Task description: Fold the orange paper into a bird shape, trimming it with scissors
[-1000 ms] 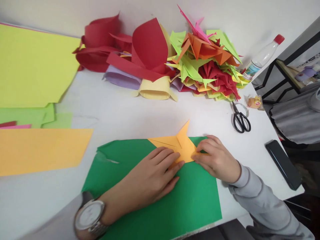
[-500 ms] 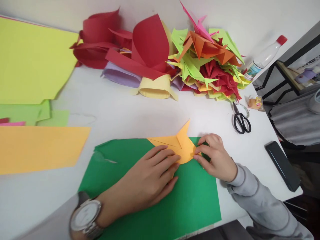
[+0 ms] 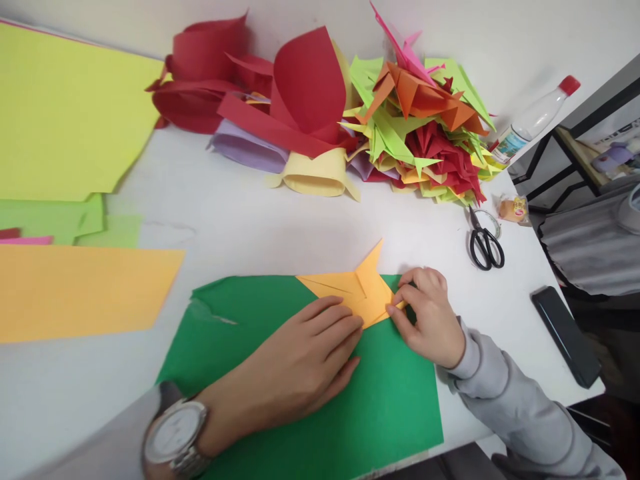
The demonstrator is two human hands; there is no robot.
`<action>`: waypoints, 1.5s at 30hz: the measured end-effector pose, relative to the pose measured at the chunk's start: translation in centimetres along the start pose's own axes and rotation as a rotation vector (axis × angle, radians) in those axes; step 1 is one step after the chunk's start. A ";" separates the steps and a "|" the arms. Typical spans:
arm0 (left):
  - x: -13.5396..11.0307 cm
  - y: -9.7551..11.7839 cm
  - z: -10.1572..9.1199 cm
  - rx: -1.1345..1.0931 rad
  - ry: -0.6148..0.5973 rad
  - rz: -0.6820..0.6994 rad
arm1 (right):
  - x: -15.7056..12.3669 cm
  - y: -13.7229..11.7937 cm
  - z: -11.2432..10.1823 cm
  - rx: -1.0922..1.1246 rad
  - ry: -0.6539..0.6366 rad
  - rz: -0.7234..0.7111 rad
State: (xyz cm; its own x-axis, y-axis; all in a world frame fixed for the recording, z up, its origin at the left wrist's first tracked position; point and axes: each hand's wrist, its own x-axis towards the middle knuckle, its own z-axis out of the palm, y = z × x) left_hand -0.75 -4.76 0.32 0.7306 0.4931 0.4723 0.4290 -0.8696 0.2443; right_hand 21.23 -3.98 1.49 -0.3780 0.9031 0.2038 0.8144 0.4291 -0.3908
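Note:
A folded piece of orange paper (image 3: 373, 297) lies at the far edge of a green sheet (image 3: 390, 393), with one point sticking up and away from me. Flat across its near left part rests my left hand (image 3: 310, 360), fingers stretched out, a watch on the wrist. My right hand (image 3: 425, 313) pinches the paper's right corner between thumb and fingers. The left hand covers the paper's lower left portion.
Behind stand rolled red paper shapes (image 3: 305, 87) and a heap of folded paper pieces (image 3: 415, 133). Scissors (image 3: 485, 247), a bottle (image 3: 535, 123) and a black case (image 3: 565, 337) lie to the right. An orange sheet (image 3: 85, 290) and a yellow sheet (image 3: 65, 120) are on the left.
The orange paper's near edge, curved before, now looks straighter and flatter. My right hand keeps its pinch on the corner; my left hand has hardly moved. The view has shifted slightly.

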 end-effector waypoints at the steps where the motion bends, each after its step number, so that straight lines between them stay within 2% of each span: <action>1: 0.0 0.0 0.0 0.007 -0.011 0.004 | 0.0 0.0 0.0 -0.001 0.003 -0.003; 6: 0.1 0.1 0.1 0.050 -0.075 -0.004 | 0.0 0.0 0.1 0.002 -0.001 -0.004; 23: 0.2 0.4 0.3 0.050 -0.070 -0.034 | 0.1 -0.3 0.1 -0.006 0.013 -0.007; 28: 0.2 0.5 0.3 0.084 -0.047 -0.019 | 0.1 -0.3 0.2 -0.013 0.007 -0.002; 38: -0.6 -0.4 0.0 -0.011 0.036 0.032 | 0.0 -0.2 0.3 -0.011 0.000 0.000; 45: 0.0 -0.2 -0.7 -0.001 -0.031 -0.002 | 0.0 -0.3 0.2 -0.002 -0.001 0.002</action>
State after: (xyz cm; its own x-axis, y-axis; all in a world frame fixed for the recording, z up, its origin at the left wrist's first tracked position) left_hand -1.21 -4.55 0.90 0.7461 0.4952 0.4450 0.4298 -0.8687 0.2461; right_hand 20.86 -4.10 1.41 -0.3771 0.9038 0.2025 0.8159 0.4276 -0.3891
